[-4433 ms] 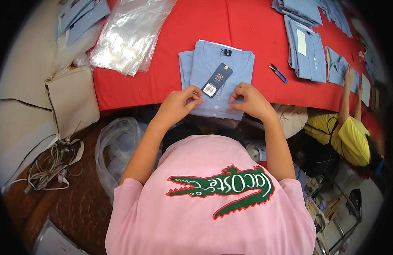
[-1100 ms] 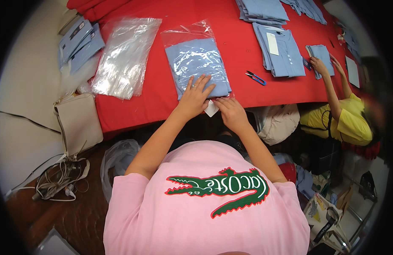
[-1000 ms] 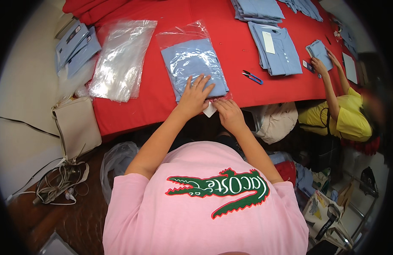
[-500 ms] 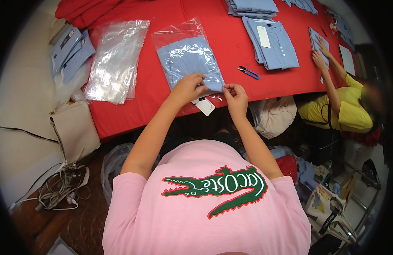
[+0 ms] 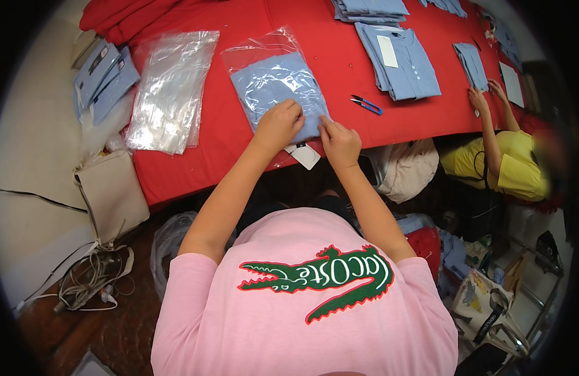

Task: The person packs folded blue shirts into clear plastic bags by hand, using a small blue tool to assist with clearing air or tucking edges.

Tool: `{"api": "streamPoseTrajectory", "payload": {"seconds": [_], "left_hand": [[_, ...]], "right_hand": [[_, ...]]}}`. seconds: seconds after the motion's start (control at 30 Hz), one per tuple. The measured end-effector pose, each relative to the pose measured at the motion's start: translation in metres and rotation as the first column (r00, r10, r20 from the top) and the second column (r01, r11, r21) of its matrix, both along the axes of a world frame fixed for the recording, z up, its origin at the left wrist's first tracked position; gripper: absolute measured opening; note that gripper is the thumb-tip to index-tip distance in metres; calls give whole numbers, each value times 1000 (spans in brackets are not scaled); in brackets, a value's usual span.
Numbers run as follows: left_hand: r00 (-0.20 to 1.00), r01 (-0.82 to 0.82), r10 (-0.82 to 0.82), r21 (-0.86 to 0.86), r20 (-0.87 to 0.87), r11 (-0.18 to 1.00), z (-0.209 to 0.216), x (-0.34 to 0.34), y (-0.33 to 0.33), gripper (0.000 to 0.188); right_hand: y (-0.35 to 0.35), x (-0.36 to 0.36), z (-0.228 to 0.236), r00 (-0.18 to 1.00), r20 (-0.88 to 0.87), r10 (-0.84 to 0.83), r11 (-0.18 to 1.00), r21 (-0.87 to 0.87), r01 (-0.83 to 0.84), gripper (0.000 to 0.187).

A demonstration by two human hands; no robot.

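Steadying a folded blue shirt (image 5: 278, 83) in a clear bag (image 5: 255, 51) at the red table (image 5: 167, 172)'s near edge, apparently to keep it flat, with left hand (image 5: 279, 126) and right hand (image 5: 341, 144) both curled, of uncertain grip.

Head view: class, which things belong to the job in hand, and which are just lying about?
Likely in the job:
folded blue garment in clear bag, at left hand and right hand
white tag
flat clear bags

Apparently lying about:
beige bag
tangled cables
pale tote bag
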State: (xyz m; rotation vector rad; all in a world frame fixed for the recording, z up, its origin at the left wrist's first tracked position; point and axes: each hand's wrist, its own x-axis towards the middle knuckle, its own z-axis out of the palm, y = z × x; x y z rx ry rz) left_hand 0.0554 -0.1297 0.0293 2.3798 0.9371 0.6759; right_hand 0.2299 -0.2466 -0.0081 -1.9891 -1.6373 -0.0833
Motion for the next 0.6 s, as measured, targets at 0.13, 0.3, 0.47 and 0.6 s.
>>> {"api": "streamPoseTrajectory", "payload": {"seconds": [0.13, 0.3, 0.47, 0.6], "left_hand": [[1000, 12, -12, 26, 13, 1000, 1, 4, -4, 14], [998, -55, 55, 10, -8, 998, -4, 3, -5, 15], [1000, 2, -5, 96, 24, 995, 4, 10, -8, 15], [999, 16, -14, 66, -36, 998, -6, 11, -10, 22]], "right_hand": [[12, 13, -21, 996, 88, -19, 1000, 13, 18, 24], [3, 15, 0, 973, 150, 174, 980, 69, -186, 26], [3, 12, -10, 925, 366, 101, 994, -84, -76, 30], [11, 23, -26, 944, 325, 49, 995, -99, -18, 31]]}}
